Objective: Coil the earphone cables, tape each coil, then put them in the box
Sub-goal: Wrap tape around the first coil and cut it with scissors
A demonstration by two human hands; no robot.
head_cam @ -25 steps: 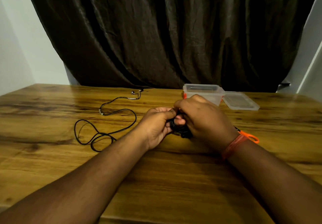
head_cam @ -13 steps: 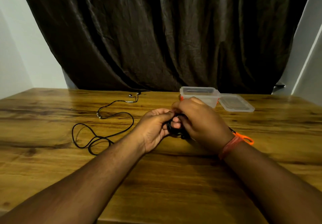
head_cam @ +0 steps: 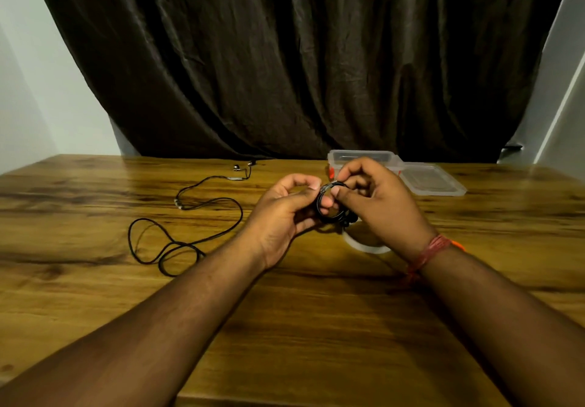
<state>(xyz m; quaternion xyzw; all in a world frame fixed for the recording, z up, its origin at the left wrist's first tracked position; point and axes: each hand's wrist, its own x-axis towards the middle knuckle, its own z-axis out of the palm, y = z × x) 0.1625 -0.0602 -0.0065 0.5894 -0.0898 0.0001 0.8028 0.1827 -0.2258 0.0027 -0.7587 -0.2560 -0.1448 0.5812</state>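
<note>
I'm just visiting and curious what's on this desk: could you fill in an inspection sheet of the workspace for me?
Surface: wooden table, bare grain showing.
Job's things: black coiled earphone cable held above the table; clear plastic box open at the back, its lid flat beside it; tape roll under the right wrist.
Clutter: nothing seen.
Hands: left hand and right hand both pinch the coil.
Cables: a second earphone cable lies loose, uncoiled, on the left.
Surroundings: dark curtain behind, pale walls either side.

Bare forearms, red thread wristband [head_cam: 432, 250]
</note>
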